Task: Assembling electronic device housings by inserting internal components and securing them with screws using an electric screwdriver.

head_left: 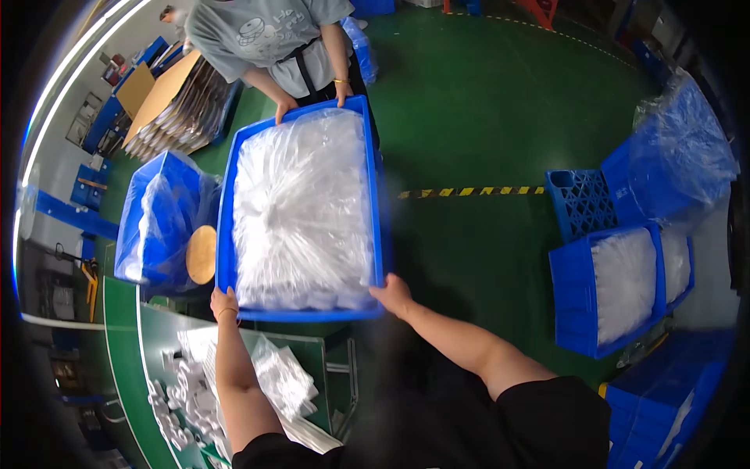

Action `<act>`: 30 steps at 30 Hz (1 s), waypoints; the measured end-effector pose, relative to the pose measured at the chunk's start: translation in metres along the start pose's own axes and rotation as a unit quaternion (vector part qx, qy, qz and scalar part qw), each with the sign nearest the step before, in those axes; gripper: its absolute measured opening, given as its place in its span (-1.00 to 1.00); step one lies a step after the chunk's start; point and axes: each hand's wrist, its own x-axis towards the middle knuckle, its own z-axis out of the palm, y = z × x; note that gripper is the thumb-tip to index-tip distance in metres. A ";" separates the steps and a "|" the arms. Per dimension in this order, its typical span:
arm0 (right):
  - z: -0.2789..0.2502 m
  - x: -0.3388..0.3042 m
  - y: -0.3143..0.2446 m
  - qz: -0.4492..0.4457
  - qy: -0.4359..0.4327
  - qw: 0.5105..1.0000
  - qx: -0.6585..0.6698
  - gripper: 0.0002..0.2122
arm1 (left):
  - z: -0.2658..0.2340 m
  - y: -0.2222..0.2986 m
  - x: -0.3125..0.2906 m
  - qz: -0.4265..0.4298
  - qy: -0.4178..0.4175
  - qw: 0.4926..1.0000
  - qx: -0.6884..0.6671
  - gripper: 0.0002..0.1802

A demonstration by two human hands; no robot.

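"Head view: crate [222,227]?"

"One, blue, clear bag [305,203] inside; far rim held by co-worker [258,39]."

"Fingers?"

"Left hand [225,302]: gripping near-left corner. Right hand [393,295]: seemingly gripping near-right corner, fingertips blurred."

This is a factory workshop or packing area: yellow-and-black hazard tape [473,191] crosses its green-painted floor [469,117], and a blue plastic pallet [580,202] stands beside blue crates [573,305] holding bagged white contents. Loose white parts [183,387] are heaped near the left edge of a work surface [160,324], stacked cardboard [183,109] stands well beyond its far edge, and the carried blue tote [312,315] contains a bulk load in clear plastic.
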 end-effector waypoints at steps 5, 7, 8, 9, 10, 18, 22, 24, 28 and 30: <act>-0.009 -0.009 -0.006 0.099 0.014 0.992 0.071 -0.74 | 0.043 0.006 0.068 -0.083 -0.131 0.986 0.062 -0.35; -0.009 -0.006 -0.027 0.113 0.010 0.989 0.090 -0.74 | 0.049 -0.032 0.085 -0.097 -0.128 0.986 0.035 -0.47; -0.009 -0.009 -0.039 0.127 -0.007 0.989 0.078 -0.75 | 0.048 -0.068 0.089 -0.109 -0.126 0.986 0.021 -0.53; -0.016 -0.008 -0.040 0.153 0.005 0.986 0.062 -0.75 | 0.056 -0.052 0.092 -0.096 -0.104 0.990 0.016 -0.56; -0.016 -0.010 -0.034 0.168 0.022 0.984 0.061 -0.75 | 0.061 -0.040 0.089 -0.065 -0.090 0.994 0.019 -0.55; -0.033 -0.009 -0.059 0.158 0.006 0.987 -0.007 -0.75 | 0.024 -0.058 0.086 0.027 -0.066 0.997 -0.001 -0.49; -0.084 -0.010 -0.078 0.115 0.026 0.993 0.001 -0.74 | -0.017 -0.031 0.066 0.103 -0.064 0.992 -0.034 -0.52; -0.106 0.003 -0.097 0.091 0.034 0.995 -0.016 -0.74 | -0.012 -0.052 0.059 0.152 -0.049 0.984 -0.074 -0.50; -0.123 0.009 -0.110 0.048 0.086 0.993 -0.068 -0.75 | -0.018 -0.050 0.038 0.161 -0.067 0.968 -0.178 -0.58; -0.123 0.004 -0.118 0.052 0.102 0.988 -0.099 -0.76 | -0.006 -0.050 0.041 0.160 -0.103 0.954 -0.231 -0.57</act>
